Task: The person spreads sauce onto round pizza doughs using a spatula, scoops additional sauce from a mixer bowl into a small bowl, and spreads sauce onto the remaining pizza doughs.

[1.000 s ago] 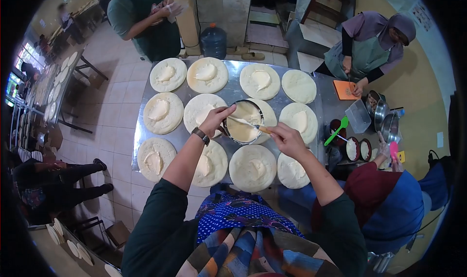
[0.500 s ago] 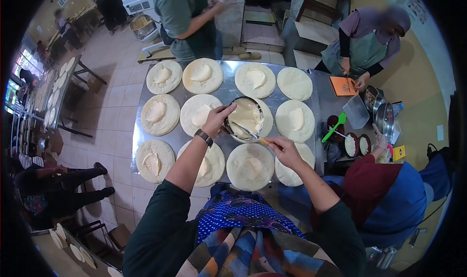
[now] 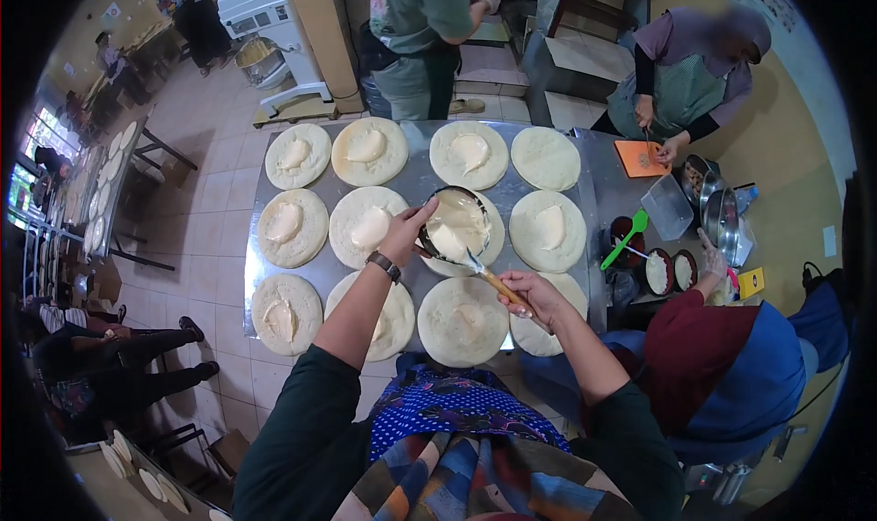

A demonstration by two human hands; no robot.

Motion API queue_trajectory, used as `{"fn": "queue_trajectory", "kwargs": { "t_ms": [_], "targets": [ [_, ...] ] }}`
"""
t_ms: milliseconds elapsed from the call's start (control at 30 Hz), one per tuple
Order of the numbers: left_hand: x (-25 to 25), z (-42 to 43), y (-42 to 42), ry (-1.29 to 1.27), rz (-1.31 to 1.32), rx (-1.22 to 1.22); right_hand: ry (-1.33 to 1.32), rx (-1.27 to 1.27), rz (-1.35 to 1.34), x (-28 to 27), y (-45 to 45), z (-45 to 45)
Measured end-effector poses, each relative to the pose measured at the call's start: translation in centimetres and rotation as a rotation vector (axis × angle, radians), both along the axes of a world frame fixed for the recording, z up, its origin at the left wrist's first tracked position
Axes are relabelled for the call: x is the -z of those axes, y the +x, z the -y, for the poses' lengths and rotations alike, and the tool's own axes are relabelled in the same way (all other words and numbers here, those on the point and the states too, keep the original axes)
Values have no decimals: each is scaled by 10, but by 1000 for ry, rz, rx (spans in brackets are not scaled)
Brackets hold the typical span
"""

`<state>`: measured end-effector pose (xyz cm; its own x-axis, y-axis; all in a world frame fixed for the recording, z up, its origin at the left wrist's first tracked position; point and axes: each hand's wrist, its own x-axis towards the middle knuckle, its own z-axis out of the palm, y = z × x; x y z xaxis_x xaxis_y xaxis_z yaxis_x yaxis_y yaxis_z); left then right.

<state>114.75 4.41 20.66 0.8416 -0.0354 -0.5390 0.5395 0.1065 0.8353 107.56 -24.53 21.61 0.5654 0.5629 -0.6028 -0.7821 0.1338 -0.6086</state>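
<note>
Table (image 3: 418,160) of shiny metal spreads before you; with its middle as the dial's centre, a white mixer (image 3: 263,14) stands at eleven o'clock, one co-worker (image 3: 416,55) at twelve, a second co-worker (image 3: 676,101) at two with both hands at an orange board (image 3: 639,159), and a third co-worker (image 3: 722,366) near four; twelve dough rounds (image 3: 545,158) lie in three rows of four, most bearing a dollop of cream (image 3: 370,229); your bowl (image 3: 480,207), with more cream inside, is held above the third round from the left in the middle row, partly hiding it; your left hand (image 3: 402,235) grips its nine o'clock side, the underside fingers out of sight; your right hand (image 3: 533,300) is closed round the wooden handle of a spatula (image 3: 499,285), whose coated blade sits at the bowl's five o'clock edge; whether it touches the rim, you cannot tell; a dark watch (image 3: 383,265) circles your left wrist.
</note>
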Motion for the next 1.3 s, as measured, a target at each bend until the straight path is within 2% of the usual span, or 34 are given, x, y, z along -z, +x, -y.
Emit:
{"fn": "queue_trajectory", "kwargs": {
  "t_ms": [100,200,333,400,467,500,567,667,800,867,1000,1067,1100,1167,1200,1300],
  "targets": [
    [6,1,3,-31,15,22,81,7,-57,9,5,12],
    [10,-1,3,-81,36,-3,186,59,28,6,17,31],
    [12,-9,2,-123,-16,21,-239,347,289,-3,68,66],
    [21,-14,0,-105,-6,-23,-534,446,528,20,107,92],
    [21,-18,-3,-112,1,-7,-870,497,934,59,146,119],
    [20,-19,-5,-106,13,-20,-870,500,936,56,154,119],
    [18,-21,-10,-83,19,-34,-1611,417,1290,52,166,119],
    [21,-26,-15,-90,27,-50,-1692,336,1253,83,174,122],
    [19,-27,-18,-115,49,-98,-1618,359,1093,88,158,97],
    [16,-25,-17,-115,57,-117,-1465,363,1045,88,151,96],
    [21,-21,-11,-100,29,-37,-1397,271,936,74,149,102],
    [19,-16,-10,-110,22,-3,-923,436,490,65,149,109],
    [18,-14,-10,-109,21,-2,-922,436,489,56,142,107],
    [17,-10,-9,-124,5,-16,-458,507,412,19,117,99],
    [17,-10,-10,-122,0,-24,-455,498,408,1,103,92],
    [13,-8,-13,-168,-16,41,-617,183,718,-22,66,81]
  ]
}}
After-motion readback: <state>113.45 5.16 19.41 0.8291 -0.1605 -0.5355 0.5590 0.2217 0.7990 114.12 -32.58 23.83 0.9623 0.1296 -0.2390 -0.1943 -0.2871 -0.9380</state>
